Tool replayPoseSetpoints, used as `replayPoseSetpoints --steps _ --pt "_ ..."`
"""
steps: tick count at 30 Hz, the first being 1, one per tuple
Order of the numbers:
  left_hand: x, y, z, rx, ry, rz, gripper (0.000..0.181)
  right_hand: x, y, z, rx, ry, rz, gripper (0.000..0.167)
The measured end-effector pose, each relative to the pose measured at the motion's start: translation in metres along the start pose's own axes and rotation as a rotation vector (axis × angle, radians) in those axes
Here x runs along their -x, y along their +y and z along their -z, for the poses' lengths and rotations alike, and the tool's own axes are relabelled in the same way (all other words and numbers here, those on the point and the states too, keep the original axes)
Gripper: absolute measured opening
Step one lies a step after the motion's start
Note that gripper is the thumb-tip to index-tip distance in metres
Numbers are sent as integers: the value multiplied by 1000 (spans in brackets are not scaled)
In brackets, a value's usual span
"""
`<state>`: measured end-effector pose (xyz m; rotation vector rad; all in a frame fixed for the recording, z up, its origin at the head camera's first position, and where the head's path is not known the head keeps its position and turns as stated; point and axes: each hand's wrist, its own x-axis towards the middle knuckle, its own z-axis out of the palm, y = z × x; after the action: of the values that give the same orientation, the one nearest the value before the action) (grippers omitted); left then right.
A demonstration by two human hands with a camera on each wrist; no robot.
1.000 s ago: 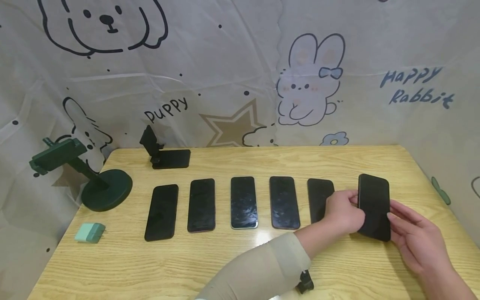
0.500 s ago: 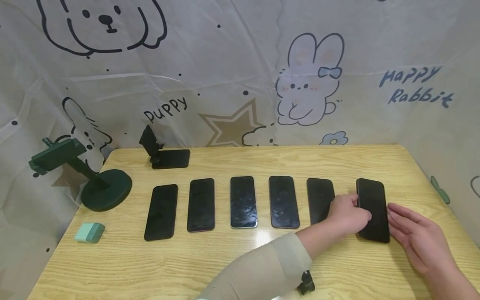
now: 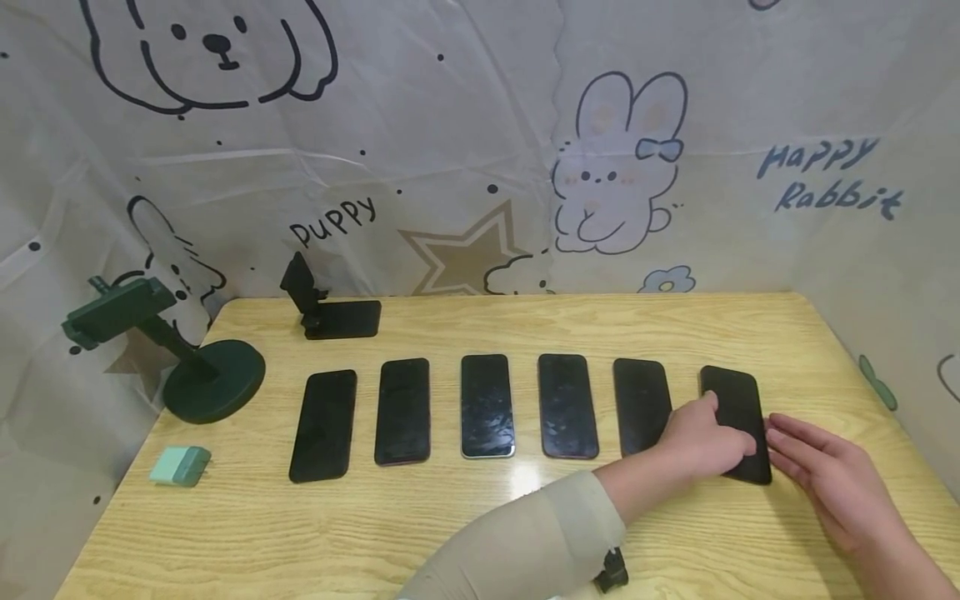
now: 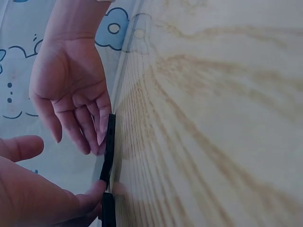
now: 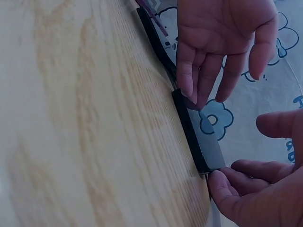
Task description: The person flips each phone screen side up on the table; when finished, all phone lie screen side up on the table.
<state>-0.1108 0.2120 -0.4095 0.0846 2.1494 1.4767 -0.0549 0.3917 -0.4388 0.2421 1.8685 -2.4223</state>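
Observation:
A black smartphone (image 3: pixel 738 404) lies at the right end of a row of phones, screen up. From its left side my left hand (image 3: pixel 705 437) reaches over it; its fingers touch the left edge, and the thumb is extended above the screen. At the right edge, the fingertips of my right hand (image 3: pixel 836 483) rest against the phone, with the thumb raised in the right wrist view. Neither hand curls round the phone (image 5: pixel 206 137). The neighbouring phone (image 3: pixel 641 404) is partly covered by my left hand.
Several more phones, including a silver-edged one (image 3: pixel 487 408), line the wooden table (image 3: pixel 420 533) to the left. A green stand (image 3: pixel 213 379), a mint charger plug (image 3: pixel 180 465) and a black folding stand (image 3: pixel 343 319) are farther left. A small black object (image 3: pixel 612 571) shows beneath my left sleeve.
The phone was held tilted up between both hands; it has come down flat onto the table and slid left toward the row. Both hands have followed it down and loosened.

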Motion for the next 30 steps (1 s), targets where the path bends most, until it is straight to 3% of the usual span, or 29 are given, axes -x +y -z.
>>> replayPoseSetpoints --steps 6,11,17,19,23,27,30 --pt "-1 -2 -2 -66 -18 -19 77 -5 2 1 118 37 -42 31" --pt "9 -6 12 -58 -31 -63 77 -4 2 -4 348 95 -62 77" --pt "44 -11 62 -3 -43 -197 79 2 -8 -20 842 158 -55 78" --pt "57 -14 81 14 -36 -242 80 4 -12 -28 917 174 -56 80" --pt "78 -26 120 -10 19 -318 81 8 -16 -41 955 188 5 80" --pt "95 -39 156 -151 101 -410 86 12 -20 -48 1012 190 160 81" --pt "107 -48 182 -374 206 -453 97 15 -23 -48 1076 190 274 88"
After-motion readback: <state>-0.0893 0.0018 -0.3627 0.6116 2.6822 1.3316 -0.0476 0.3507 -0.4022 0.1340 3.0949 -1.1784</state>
